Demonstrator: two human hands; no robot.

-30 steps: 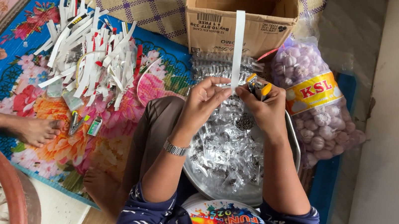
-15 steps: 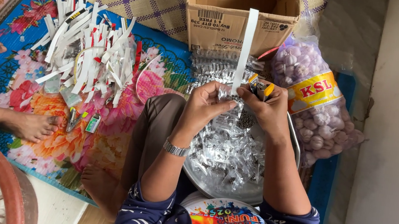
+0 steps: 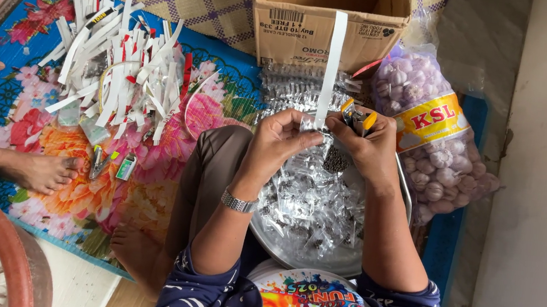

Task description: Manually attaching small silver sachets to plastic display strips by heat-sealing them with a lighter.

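Fingers of my left hand [image 3: 282, 137] and right hand [image 3: 367, 143] meet in a narrow grip on the foot of a white paper strip [image 3: 331, 71] and a small clear packet [image 3: 309, 125], the strip standing upright beyond the grip so its length stays free, while my right hand also clutches a yellow stapler [image 3: 358, 117]. Just beneath the grip a metal tray [image 3: 407, 196] heaped with more clear packets [image 3: 309, 205] sits on my lap; the join itself is hidden by my fingertips.
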